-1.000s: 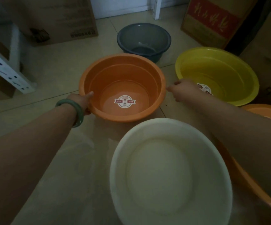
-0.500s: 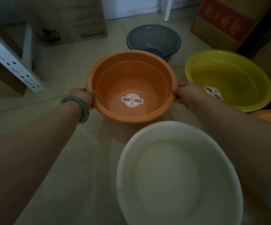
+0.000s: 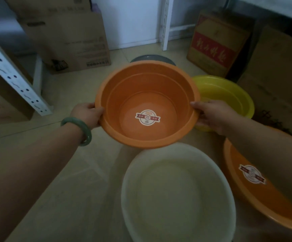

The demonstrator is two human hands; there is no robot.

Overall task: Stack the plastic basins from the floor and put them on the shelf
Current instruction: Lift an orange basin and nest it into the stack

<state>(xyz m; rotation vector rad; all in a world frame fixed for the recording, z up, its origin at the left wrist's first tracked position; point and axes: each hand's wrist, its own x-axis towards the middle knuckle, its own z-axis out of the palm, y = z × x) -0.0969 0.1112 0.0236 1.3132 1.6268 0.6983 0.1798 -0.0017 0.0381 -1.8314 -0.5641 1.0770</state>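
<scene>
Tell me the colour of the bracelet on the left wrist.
Green bracelet, clearest in the head view.

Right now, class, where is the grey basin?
In the head view the grey basin sits on the floor at centre back, mostly hidden behind the held orange basin, between the plain cardboard box and the red-labelled box.

A storeroom, dimly lit; stacked cardboard boxes point(image 3: 68, 37) stand beyond the left hand point(image 3: 86, 114); a perforated white shelf upright point(image 3: 16, 81) slants to its left; a red-labelled carton point(image 3: 216, 48) sits beyond the right hand point(image 3: 211, 117); the tiled floor point(image 3: 68, 95) is bare.
</scene>
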